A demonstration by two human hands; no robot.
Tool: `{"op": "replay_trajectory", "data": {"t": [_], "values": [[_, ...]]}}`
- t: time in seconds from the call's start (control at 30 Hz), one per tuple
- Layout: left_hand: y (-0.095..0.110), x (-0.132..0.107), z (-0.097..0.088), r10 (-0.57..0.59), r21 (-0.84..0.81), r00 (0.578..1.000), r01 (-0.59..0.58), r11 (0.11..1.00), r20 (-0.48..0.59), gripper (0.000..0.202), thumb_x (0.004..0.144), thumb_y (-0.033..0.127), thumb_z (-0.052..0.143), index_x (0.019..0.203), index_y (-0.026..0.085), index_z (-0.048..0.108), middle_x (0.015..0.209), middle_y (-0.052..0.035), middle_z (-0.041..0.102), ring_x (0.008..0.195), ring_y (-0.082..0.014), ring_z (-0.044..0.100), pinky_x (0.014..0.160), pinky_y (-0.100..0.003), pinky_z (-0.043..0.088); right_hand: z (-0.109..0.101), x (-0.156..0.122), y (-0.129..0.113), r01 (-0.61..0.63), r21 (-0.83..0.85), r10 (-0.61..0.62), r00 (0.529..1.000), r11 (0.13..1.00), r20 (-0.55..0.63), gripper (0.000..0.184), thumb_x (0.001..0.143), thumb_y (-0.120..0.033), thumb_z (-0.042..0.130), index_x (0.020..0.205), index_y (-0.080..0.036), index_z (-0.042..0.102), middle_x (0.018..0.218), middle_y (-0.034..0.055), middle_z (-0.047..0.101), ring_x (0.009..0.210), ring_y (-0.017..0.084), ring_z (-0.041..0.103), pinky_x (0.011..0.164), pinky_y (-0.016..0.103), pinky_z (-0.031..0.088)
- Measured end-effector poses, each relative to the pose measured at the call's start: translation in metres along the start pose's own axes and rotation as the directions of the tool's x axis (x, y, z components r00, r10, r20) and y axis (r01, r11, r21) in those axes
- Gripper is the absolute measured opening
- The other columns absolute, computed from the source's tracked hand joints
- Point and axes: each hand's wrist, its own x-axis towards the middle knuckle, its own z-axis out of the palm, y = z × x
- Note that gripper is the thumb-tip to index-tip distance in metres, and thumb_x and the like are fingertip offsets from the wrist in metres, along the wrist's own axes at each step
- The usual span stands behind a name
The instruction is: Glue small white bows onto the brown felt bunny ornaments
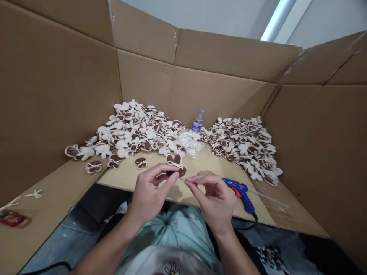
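Between the thumb and fingers of my left hand [151, 189] is a brown felt bunny shape [176, 163] with a cream string bow tied across it. Just to its right, my right hand [213, 194] pinches a small thin piece [184, 179], too small to name, its tip close to the bunny's lower edge. A blue glue gun [241, 193] with an orange trigger lies on the board beside my right hand, a clear glue stick [269, 198] sticking out of its back.
Piles of white and brown felt pieces rise at left [137, 130] and right [243, 145]. Between them are a plastic bottle [197, 122] and a heap of small white bits [190, 142]. A red object [11, 218] and loose string bow [34, 194] lie far left. Cardboard walls [223, 84] surround the table.
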Motion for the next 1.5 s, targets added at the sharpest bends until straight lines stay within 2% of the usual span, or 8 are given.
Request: {"op": "replay_trajectory", "data": {"t": [0.2,0.6,0.8,1.0,1.1,1.23,1.5], "values": [[0.003,-0.001,0.002,0.023,-0.026,0.999,-0.023,0.999,0.026,0.008,0.078,0.022,0.071,0.086,0.022,0.074,0.088,-0.0021,0.073,0.080,-0.0167,0.068,0.074,-0.026,0.057,0.001,0.000,-0.002,0.054,-0.036,-0.055,0.998,0.998,-0.034,0.023,0.078,-0.003,0.070,0.085,-0.023,0.062,0.081,0.0016,0.073,0.080,0.018,0.071,0.073,0.033,0.059],[0.002,-0.003,0.003,0.027,-0.044,1.000,-0.026,0.999,0.014,0.006,0.075,0.020,0.074,0.081,0.022,0.072,0.082,-0.0019,0.072,0.078,-0.0176,0.066,0.073,-0.029,0.057,0.003,0.002,-0.005,0.024,-0.055,-0.026,0.999,0.998,-0.035,0.021,0.077,-0.006,0.073,0.082,-0.022,0.061,0.078,0.0023,0.072,0.077,0.018,0.070,0.070,0.034,0.059],[0.003,-0.004,0.003,0.030,-0.033,0.999,-0.030,0.999,0.026,0.007,0.076,0.019,0.074,0.080,0.024,0.072,0.081,-0.0002,0.072,0.077,-0.0158,0.066,0.072,-0.026,0.057,0.003,0.003,-0.005,-0.057,-0.015,0.056,0.997,0.998,-0.049,0.021,0.074,-0.009,0.076,0.079,-0.022,0.061,0.076,0.0014,0.070,0.075,0.017,0.069,0.068,0.030,0.059],[0.007,-0.003,0.002,-0.020,-0.065,0.999,0.022,0.998,0.037,0.004,0.074,0.022,0.075,0.076,0.022,0.072,0.076,-0.0017,0.072,0.071,-0.0177,0.067,0.069,-0.029,0.058,0.003,0.009,-0.011,-0.182,-0.017,0.181,0.982,0.983,-0.058,0.018,0.072,-0.018,0.080,0.075,-0.021,0.062,0.072,0.0010,0.068,0.067,0.015,0.068,0.060,0.025,0.058],[0.006,-0.001,0.001,-0.046,-0.077,0.997,0.051,0.996,0.064,0.005,0.073,0.023,0.076,0.076,0.022,0.072,0.076,-0.0020,0.072,0.071,-0.0178,0.067,0.070,-0.029,0.058,0.000,0.014,-0.012,-0.253,0.015,0.253,0.967,0.967,-0.013,0.022,0.069,-0.021,0.082,0.075,-0.021,0.061,0.069,-0.0005,0.068,0.062,0.014,0.067,0.057,0.023,0.058],[0.003,0.000,0.000,-0.060,-0.080,0.991,0.070,0.994,0.123,0.002,0.076,0.023,0.074,0.079,0.023,0.073,0.081,-0.0017,0.074,0.076,-0.0173,0.068,0.071,-0.027,0.057,-0.004,0.017,-0.007,-0.324,0.106,0.316,0.945,0.940,0.086,0.031,0.063,-0.023,0.086,0.080,-0.022,0.060,0.075,-0.0009,0.070,0.063,0.014,0.068,0.060,0.025,0.060],[-0.002,0.000,-0.002,-0.081,-0.057,0.968,0.097,0.994,0.236,0.009,0.085,0.026,0.066,0.088,0.027,0.075,0.090,-0.0010,0.076,0.086,-0.0166,0.069,0.076,-0.025,0.055,-0.009,0.016,0.004,-0.409,0.161,0.389,0.910,0.898,0.145,0.031,0.065,-0.026,0.084,0.082,-0.022,0.059,0.079,-0.0014,0.066,0.066,0.013,0.067,0.063,0.026,0.059]]}}
